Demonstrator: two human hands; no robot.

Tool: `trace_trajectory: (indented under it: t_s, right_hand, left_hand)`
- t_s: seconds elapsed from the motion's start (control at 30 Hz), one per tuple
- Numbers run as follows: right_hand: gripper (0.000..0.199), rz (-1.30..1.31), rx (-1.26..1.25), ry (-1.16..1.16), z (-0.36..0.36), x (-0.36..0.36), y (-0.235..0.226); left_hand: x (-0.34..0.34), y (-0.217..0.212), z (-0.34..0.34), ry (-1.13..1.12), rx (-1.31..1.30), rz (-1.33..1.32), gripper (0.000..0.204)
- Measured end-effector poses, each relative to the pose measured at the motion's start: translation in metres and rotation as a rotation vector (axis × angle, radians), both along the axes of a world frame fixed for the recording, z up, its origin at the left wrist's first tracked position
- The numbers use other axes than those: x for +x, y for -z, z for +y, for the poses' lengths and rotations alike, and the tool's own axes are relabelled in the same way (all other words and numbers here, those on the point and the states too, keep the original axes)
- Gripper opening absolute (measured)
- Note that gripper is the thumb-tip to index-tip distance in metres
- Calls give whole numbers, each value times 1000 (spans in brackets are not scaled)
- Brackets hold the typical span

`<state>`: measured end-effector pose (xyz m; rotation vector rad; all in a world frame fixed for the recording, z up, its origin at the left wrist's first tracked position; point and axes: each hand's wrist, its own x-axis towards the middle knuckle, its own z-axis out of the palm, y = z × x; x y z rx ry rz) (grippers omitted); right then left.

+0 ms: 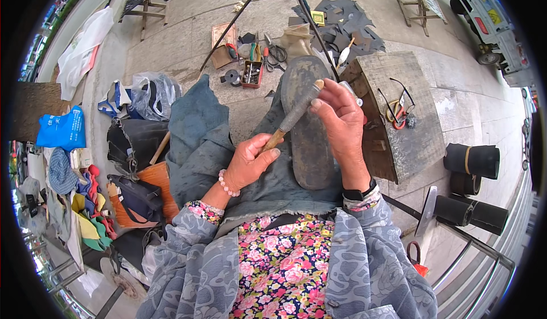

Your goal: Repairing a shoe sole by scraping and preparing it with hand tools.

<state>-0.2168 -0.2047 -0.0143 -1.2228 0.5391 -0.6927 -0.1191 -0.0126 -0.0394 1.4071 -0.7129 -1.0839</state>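
Observation:
A dark grey shoe sole (307,142) lies lengthwise on the blue-grey cloth (199,142) over my lap. My left hand (248,162) grips the wooden handle of a round metal rasp (297,111). The rasp slants up to the right across the sole's upper half. My right hand (342,122) pinches the rasp's far tip with thumb and fingers and rests on the sole's right edge. A pink bead bracelet circles my left wrist and a black watch my right.
A worn wooden block (399,114) with red-handled scissors stands to the right. Scissors, pliers and a small red box (252,73) lie on the pavement ahead, beside dark leather scraps (342,28). Bags and coloured insoles (91,216) pile at the left; black rubber rolls (473,159) sit at the right.

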Motion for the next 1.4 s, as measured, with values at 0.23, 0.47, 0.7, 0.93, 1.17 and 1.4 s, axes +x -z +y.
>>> trace_trajectory:
  t_s: [0.23, 0.47, 0.7, 0.93, 1.17, 1.4]
  right_hand:
    - [46, 6, 71, 7, 0, 1, 5]
    - [47, -12, 71, 24, 2, 3, 8]
    - [45, -26, 74, 15, 0, 2, 10]
    - [43, -54, 73, 34, -1, -2, 8]
    - [44, -66, 71, 41, 5, 2, 21]
    - [43, -73, 55, 42, -2, -2, 26]
  left_hand:
    - [0, 0, 0, -6, 35, -8, 29]
    - [0, 4, 0, 2, 20, -36, 29]
    - [0, 1, -1, -7, 56, 8, 31]
    - [-8, 9, -5, -57, 30, -204, 33]
    - [-8, 4, 4, -37, 40, -157, 40]
    - [-9, 10, -5, -14, 66, -194, 41]
